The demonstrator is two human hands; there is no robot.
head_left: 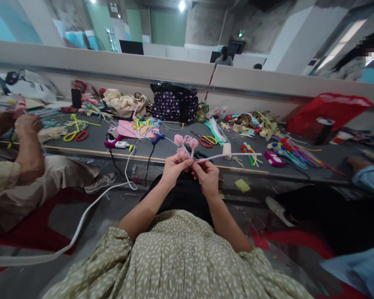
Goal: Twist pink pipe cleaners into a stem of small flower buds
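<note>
Between my two hands, just over the table's front edge, is a small bunch of pink pipe-cleaner flowers. My left hand is closed around the stems under the blooms. In my right hand, thumb and fingers pinch a long pale-lilac pipe cleaner where it meets the stems; its free end points off to the right. The fingertips of both hands come together there and partly hide the join. Beyond them on the table lie orange- and yellow-handled scissors and a blue glue gun.
A white cone-shaped spool, bundled pipe cleaners and a purple box lie to the right. A dotted bag stands behind. A white cable runs down at left. Co-workers sit on both sides; one's hands hold something pink.
</note>
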